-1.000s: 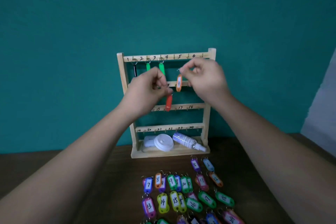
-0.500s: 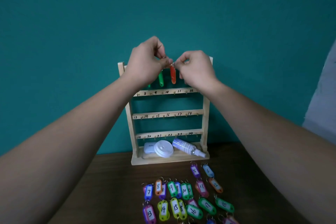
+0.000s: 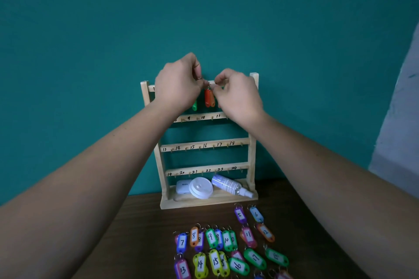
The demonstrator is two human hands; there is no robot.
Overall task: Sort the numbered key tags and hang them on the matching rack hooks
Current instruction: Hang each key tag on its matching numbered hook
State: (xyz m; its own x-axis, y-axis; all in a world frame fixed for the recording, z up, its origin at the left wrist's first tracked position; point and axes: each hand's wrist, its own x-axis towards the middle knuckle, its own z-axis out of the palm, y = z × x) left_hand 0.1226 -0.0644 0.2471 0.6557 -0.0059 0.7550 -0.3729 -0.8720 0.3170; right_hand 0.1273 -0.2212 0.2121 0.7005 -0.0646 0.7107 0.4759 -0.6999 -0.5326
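Both hands are up at the top rail of the wooden key rack (image 3: 252, 142). The left grip (image 3: 179, 84) and right grip (image 3: 238, 95) meet fingertip to fingertip, each pinching the metal ring of the orange key tag (image 3: 209, 97). The tag hangs straight down just under the top rail, between the two hands. Using both hands probably lets one steady the ring while the other guides it onto the small hook. I can't tell whether the ring is seated on the hook yet, as the fingers cover it. The tag is turned edge-on, so its number is unreadable.

A green key tag (image 3: 195, 105) hangs on the same rail just left of it, half hidden behind the left grip.

Handwritten black rail numbers:
- Top rail: mostly covered by the hands.
- Second rail: 9, 10, 11 readable.
- Third rail: 13 to 18.
- Bottom rail: 19 to 24.

The rack's base tray holds a small white box (image 3: 183, 187) with tiny print too small to read, a round white lid (image 3: 201, 187) and a spray bottle (image 3: 229, 184) lying on its side.

The loose key tags (image 3: 227, 240) lie on the dark bench (image 3: 147, 233) in rough number order, likely pre-sorted for quick picking. Readable numbers are 5 and 6, then 7, 8, 9, 10, 11, 12, then 13 to 18. Since the lowest loose tag is 5, the orange one likely belongs on hook 4. Most of the task is left to do.
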